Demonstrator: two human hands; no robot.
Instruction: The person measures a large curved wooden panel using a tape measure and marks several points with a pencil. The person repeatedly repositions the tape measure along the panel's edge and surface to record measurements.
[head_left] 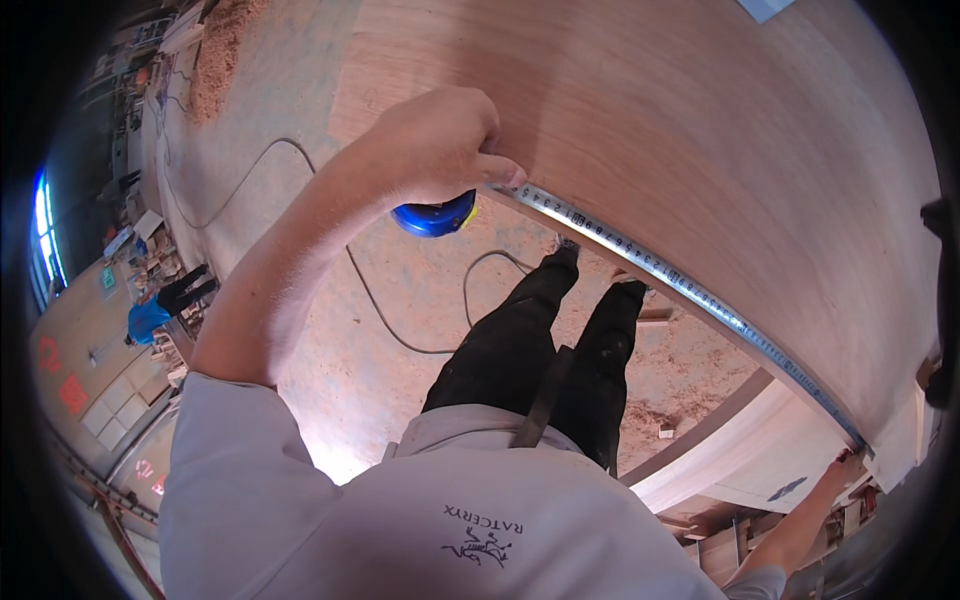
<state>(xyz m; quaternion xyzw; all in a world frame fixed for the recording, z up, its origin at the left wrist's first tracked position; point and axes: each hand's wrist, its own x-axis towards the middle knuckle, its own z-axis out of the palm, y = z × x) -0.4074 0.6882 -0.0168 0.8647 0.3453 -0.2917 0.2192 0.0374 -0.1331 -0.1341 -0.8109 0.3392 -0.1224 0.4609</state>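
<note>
- Tape measure (650,262) is pulled out along the near edge of a big wood panel (640,120). Blue case (430,222) sits at the L end, blade (740,325) runs diagonally to the far R corner, markings up.
- L hand (450,138) is closed round the case from above afaict, thumb down at the blade right where it comes out. Fingers mostly hidden under the hand tho.
- R hand (848,460) is way over at the blade's other end, by the panel corner. Too small out there to tell if it's pinching or just touching, sry. Hands are well apart.
- Risk no. 1 imo: L thumb eases off w/ no lock set and the blade whips back. Can't see if a lock's on.
- No. 2: the R end creeps off the corner, prob from a poor hold or a badly seated tip, and the reading's junk.
- No. 3: case drifts sideways, blade goes skew to the edge, msmt comes out wrong.
- Below the blade, R side: curved wood piece (725,448), worth minding if anyone steps that way.
- Floor: cord (430,351) loops close to the shoes (567,243), so trip hazard if the person shuffles w/ eyes on the tape.
- Further out L: sawdust pile (225,60), plus another person in a blue top (148,320), well clear of the tape.
</note>
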